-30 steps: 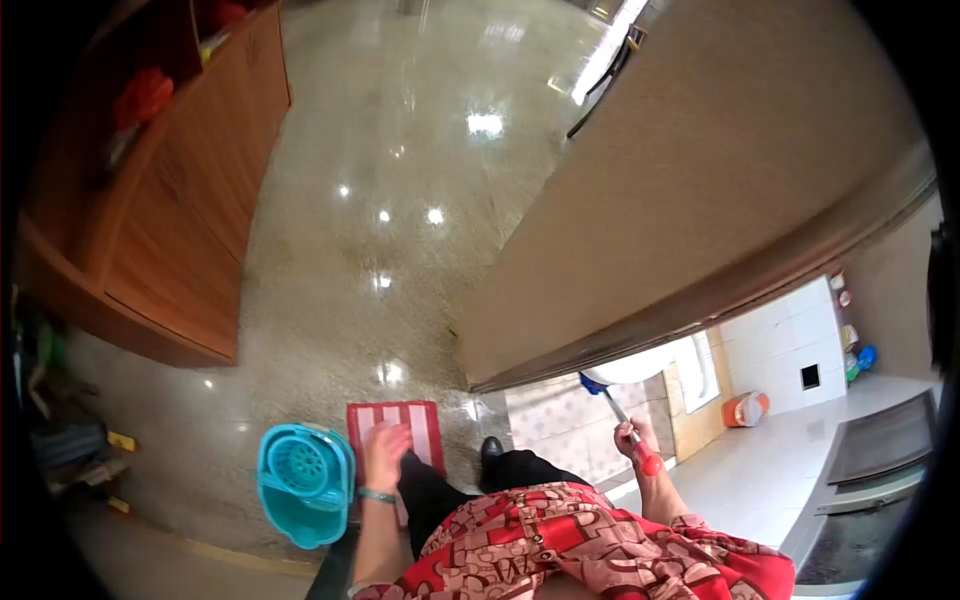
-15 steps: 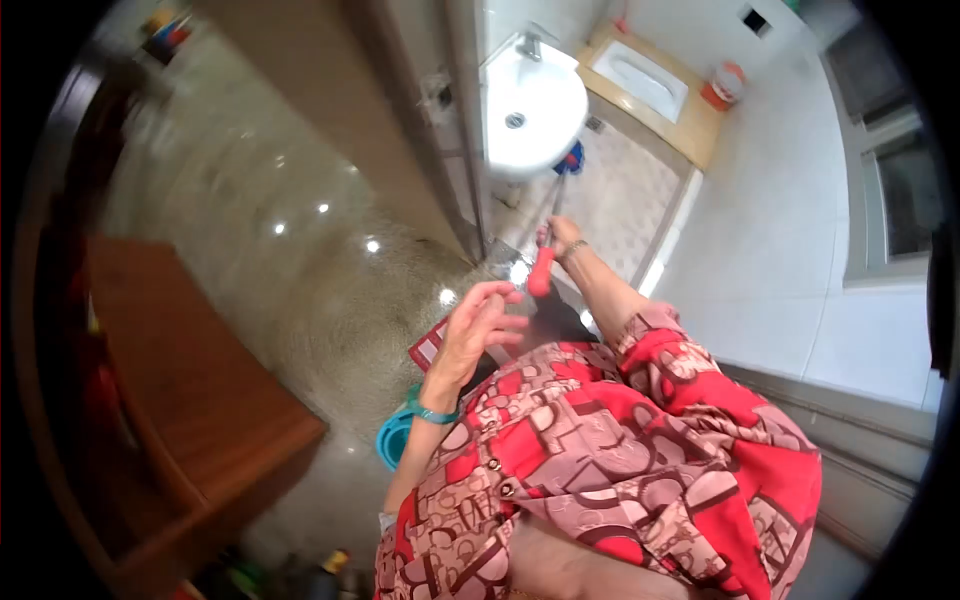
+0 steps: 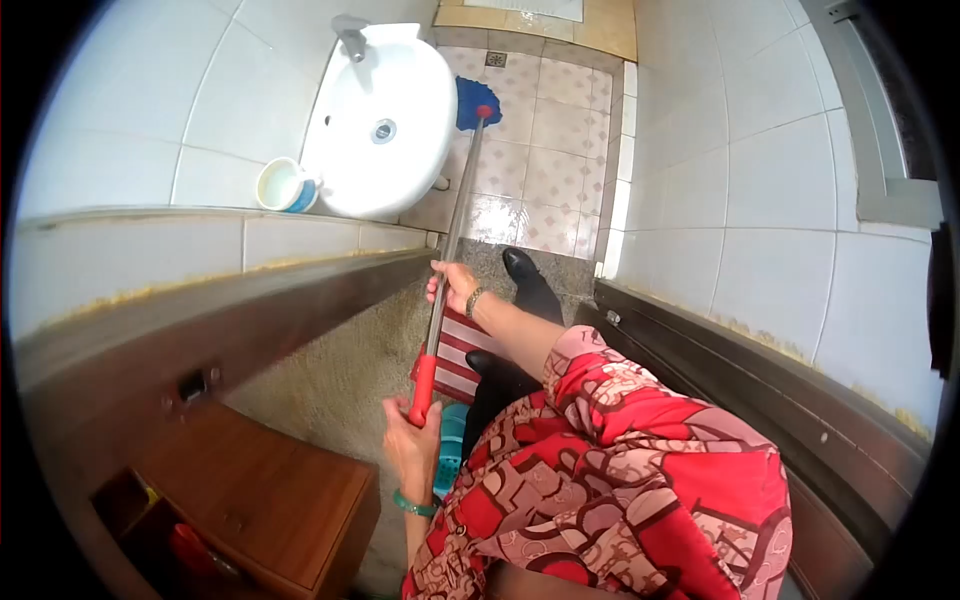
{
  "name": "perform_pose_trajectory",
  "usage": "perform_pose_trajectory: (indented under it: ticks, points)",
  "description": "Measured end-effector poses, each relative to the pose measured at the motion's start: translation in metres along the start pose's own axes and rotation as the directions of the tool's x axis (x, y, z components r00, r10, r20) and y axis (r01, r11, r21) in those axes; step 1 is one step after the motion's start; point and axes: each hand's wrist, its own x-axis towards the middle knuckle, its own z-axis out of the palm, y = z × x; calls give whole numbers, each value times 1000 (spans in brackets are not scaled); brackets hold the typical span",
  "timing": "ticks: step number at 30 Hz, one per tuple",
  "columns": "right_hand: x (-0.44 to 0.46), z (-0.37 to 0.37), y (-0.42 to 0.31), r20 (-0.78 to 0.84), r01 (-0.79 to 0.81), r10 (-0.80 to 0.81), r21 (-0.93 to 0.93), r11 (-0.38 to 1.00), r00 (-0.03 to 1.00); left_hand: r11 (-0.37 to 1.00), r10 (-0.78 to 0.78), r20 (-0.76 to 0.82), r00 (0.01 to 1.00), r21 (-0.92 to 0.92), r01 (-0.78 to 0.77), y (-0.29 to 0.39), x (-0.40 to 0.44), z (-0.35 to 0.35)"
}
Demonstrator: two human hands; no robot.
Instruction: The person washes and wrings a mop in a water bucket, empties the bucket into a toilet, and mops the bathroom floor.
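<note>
A mop with a metal pole slants away from me across the doorway. Its blue head lies on the tiled floor beside the white washbasin. My right hand, with a bracelet or watch at the wrist, is wrapped around the middle of the pole. Nearer to me, my left hand, wearing a green bangle, is closed on the red grip at the pole's end. Its fingers are partly hidden behind the grip.
The washbasin juts from the left wall, with a cup beside it. A floor drain lies beyond the mop head. Near my feet are a red striped mat and a turquoise basket. A wooden cabinet stands at lower left.
My left hand, earlier apart from the mop with fingers spread, now grips its red end. The view has swung toward the bathroom, and I stand closer to its doorway.
</note>
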Motion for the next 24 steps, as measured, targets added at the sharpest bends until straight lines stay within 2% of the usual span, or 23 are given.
perform_pose_trajectory:
  ticks: [2, 3, 4, 5, 6, 7, 9, 10, 11, 13, 14, 15, 16, 18, 20, 23, 24]
  points:
    - [-2, -7, 0, 18, -24, 23, 53, 998, 1000, 968, 76, 102, 992, 233, -98, -15, -3, -4]
    - [-3, -9, 0, 36, -49, 46, 98, 994, 998, 991, 27, 134, 991, 122, -44, -13, -9, -3]
    - [1, -17, 5, 120, -49, 39, 85, 995, 992, 988, 36, 122, 992, 142, -54, -22, -17, 5]
    - [7, -28, 8, 126, -51, 39, 90, 995, 991, 980, -61, 204, 977, 200, 19, -11, -25, 4]
    - [12, -40, 13, 124, -77, 75, 15, 997, 989, 960, -117, 240, 964, 276, 48, -17, -31, 10]
    - [12, -43, 19, 119, -101, 109, -66, 993, 987, 959, -121, 242, 963, 279, 50, -17, -36, 8]
    - [1, -30, 19, -130, -90, 60, -240, 967, 990, 922, -204, 385, 900, 384, 45, -16, -36, 9]
    - [4, -28, 18, -158, -58, 4, -337, 940, 987, 919, -205, 358, 911, 390, 53, -11, -34, 11]
    - [8, -26, 15, -159, -67, 15, -327, 943, 987, 914, -213, 360, 908, 402, 55, -15, -28, 18]
    - [16, -19, 1, -166, 45, -91, -260, 964, 982, 940, -134, 337, 932, 341, 12, -25, -14, 32]
    - [25, -9, -20, -189, 21, -96, -362, 932, 977, 939, -137, 338, 931, 342, 13, -17, -3, 36]
    - [37, 2, -50, -212, -2, -107, -459, 889, 971, 965, -41, 310, 950, 259, -43, -4, 20, 46]
    - [29, 13, -72, -164, 63, -156, -466, 882, 974, 976, 72, 252, 965, 179, -120, 13, 22, 49]
    - [38, 16, -100, -149, 96, -185, -466, 880, 971, 983, 84, 288, 954, 132, -127, 48, 48, 58]
    - [46, 17, -122, -135, 244, -289, -277, 929, 948, 989, 100, 327, 940, 73, -131, 61, 63, 62]
    - [37, -5, -129, -178, 270, -312, -224, 936, 933, 990, 113, 472, 874, 24, -141, 58, 79, 68]
    - [29, -13, -132, -236, 233, -274, -184, 955, 932, 983, 133, 518, 845, 38, -178, 49, 75, 74]
